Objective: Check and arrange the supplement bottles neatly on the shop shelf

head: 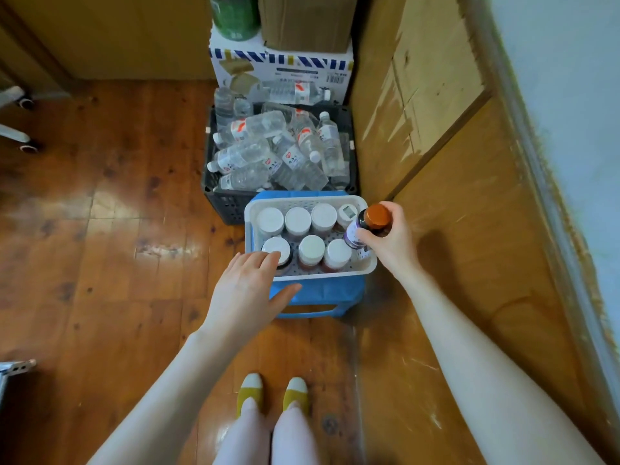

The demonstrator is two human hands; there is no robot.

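Right hand [391, 243] grips a dark orange-capped bottle [367, 226] above the white basket [310, 275]; left hand [248, 290] hovers spread. Bottle looks rigid, smooth, probably light; its body seems the surest hold.

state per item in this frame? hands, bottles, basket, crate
right hand: grips the orange-capped bottle, fingers curled round it.
orange-capped bottle: capped, tilted, at the basket's right end.
left hand: open, fingers straight over the front-left cap; contact unclear.
white-capped bottles: capped, upright, two rows in the white basket.
white basket: sits on the blue stool.
black crate: full of water bottles lying jumbled.
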